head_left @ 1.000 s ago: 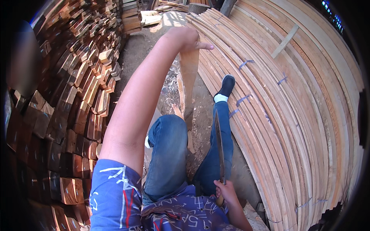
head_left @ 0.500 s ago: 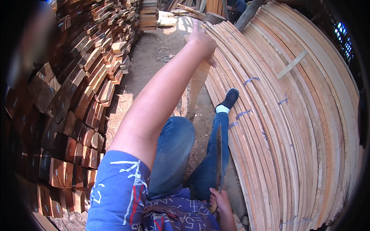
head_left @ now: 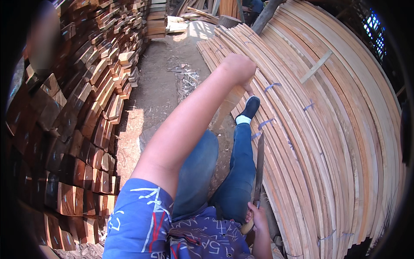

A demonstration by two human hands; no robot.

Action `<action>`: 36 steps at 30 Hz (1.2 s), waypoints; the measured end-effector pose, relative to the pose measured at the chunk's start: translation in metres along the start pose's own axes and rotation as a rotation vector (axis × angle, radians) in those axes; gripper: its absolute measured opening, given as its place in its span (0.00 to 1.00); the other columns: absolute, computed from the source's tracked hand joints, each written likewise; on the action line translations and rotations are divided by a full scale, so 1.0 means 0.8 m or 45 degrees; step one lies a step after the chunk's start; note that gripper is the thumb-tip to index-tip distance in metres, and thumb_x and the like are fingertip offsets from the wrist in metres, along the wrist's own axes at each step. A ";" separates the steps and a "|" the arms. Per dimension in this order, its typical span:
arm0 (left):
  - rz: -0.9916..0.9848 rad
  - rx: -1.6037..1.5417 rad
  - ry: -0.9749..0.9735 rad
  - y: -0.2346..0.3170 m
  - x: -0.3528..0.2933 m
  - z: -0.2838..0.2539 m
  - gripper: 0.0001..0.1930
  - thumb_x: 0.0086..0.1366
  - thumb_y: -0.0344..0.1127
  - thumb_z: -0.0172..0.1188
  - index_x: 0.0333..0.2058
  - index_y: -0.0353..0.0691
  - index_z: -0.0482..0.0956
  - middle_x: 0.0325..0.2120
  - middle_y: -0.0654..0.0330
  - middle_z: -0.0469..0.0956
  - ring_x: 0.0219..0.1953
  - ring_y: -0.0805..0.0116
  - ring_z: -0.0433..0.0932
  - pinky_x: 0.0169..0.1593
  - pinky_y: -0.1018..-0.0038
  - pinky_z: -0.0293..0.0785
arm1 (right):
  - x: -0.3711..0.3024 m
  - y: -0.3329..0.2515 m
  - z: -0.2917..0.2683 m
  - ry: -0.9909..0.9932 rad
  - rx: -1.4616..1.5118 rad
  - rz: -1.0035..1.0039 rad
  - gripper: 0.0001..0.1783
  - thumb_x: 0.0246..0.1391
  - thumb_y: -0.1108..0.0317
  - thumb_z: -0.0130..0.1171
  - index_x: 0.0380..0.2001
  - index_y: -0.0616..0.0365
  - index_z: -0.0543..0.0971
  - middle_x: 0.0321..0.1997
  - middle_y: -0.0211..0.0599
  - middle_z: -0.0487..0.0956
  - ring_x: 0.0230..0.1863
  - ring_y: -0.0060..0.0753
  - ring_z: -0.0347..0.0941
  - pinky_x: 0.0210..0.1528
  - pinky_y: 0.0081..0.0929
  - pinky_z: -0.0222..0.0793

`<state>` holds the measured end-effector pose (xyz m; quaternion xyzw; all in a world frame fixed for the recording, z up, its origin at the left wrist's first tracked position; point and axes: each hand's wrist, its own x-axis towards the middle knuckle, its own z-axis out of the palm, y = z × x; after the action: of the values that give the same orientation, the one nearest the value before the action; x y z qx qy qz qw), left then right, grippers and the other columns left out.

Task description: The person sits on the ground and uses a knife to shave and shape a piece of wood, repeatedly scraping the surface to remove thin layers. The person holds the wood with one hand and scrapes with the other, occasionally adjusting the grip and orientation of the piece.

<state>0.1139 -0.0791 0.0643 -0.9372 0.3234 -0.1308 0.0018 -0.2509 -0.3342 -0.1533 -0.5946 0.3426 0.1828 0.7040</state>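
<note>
My left arm reaches forward across the view. My left hand point(head_left: 239, 69) is closed over the upper end of a flat wooden board point(head_left: 228, 103), which stands tilted in front of my knee; most of its fingers are turned away from view. The forearm and knee cover much of the board. Low on the right, my right hand point(head_left: 257, 216) is wrapped round the pale wooden handle of a machete point(head_left: 259, 168). Its long dark blade points up and away, beside my right leg and apart from the board.
Stacked short wood blocks point(head_left: 82, 164) rise along the left. Long bundled wooden strips point(head_left: 319, 151), tied with dark bands, fill the right, and my shod foot point(head_left: 248, 106) is beside them. Wood chips point(head_left: 189, 80) litter the dirt floor. A log stump point(head_left: 228, 20) stands at the far end.
My left hand has turned and come nearer and to the right, its fingers going from stretched out to curled over the board. The machete has shifted right, still in my right hand.
</note>
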 end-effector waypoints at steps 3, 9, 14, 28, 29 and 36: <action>0.020 -0.087 -0.070 0.019 -0.014 -0.007 0.39 0.35 0.70 0.72 0.31 0.35 0.84 0.30 0.51 0.83 0.38 0.52 0.83 0.42 0.62 0.80 | -0.020 -0.007 -0.005 0.085 0.017 -0.046 0.19 0.60 0.53 0.59 0.26 0.53 0.67 0.13 0.26 0.66 0.11 0.22 0.63 0.14 0.23 0.61; 0.069 -0.028 -0.045 0.014 -0.031 -0.009 0.40 0.33 0.70 0.72 0.32 0.35 0.84 0.31 0.52 0.83 0.37 0.52 0.83 0.41 0.62 0.80 | -0.066 -0.035 -0.021 0.307 0.018 -0.263 0.15 0.59 0.58 0.61 0.28 0.55 0.68 0.13 0.27 0.65 0.10 0.21 0.62 0.13 0.22 0.60; 0.029 -0.055 0.039 -0.010 -0.020 0.002 0.41 0.35 0.74 0.69 0.30 0.36 0.84 0.28 0.52 0.82 0.36 0.52 0.83 0.40 0.61 0.80 | -0.071 -0.078 -0.003 0.245 0.260 -0.452 0.12 0.59 0.64 0.59 0.35 0.56 0.67 0.13 0.27 0.63 0.10 0.21 0.61 0.12 0.23 0.60; -0.273 0.033 -0.124 -0.046 0.104 0.028 0.45 0.34 0.78 0.64 0.28 0.32 0.82 0.25 0.50 0.82 0.34 0.51 0.84 0.39 0.61 0.80 | 0.063 -0.052 -0.020 0.005 0.361 -0.140 0.11 0.51 0.73 0.65 0.28 0.57 0.70 0.13 0.28 0.66 0.10 0.22 0.63 0.14 0.24 0.62; -0.321 0.028 -0.161 -0.046 0.114 0.032 0.44 0.35 0.78 0.64 0.27 0.33 0.82 0.25 0.52 0.82 0.33 0.51 0.84 0.39 0.62 0.80 | 0.073 -0.047 -0.029 -0.007 0.329 -0.127 0.11 0.51 0.74 0.65 0.28 0.58 0.70 0.13 0.28 0.66 0.11 0.22 0.64 0.14 0.24 0.62; -0.444 -0.132 -0.177 -0.010 0.096 0.025 0.36 0.35 0.66 0.74 0.28 0.35 0.84 0.24 0.49 0.82 0.32 0.51 0.83 0.39 0.61 0.78 | 0.112 -0.041 -0.045 -0.025 0.266 -0.031 0.12 0.50 0.75 0.65 0.27 0.57 0.68 0.14 0.28 0.66 0.11 0.22 0.65 0.14 0.25 0.63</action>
<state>0.1815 -0.1208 0.0643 -0.9846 0.1614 -0.0473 -0.0469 -0.1762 -0.3896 -0.1950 -0.5203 0.3458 0.1434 0.7676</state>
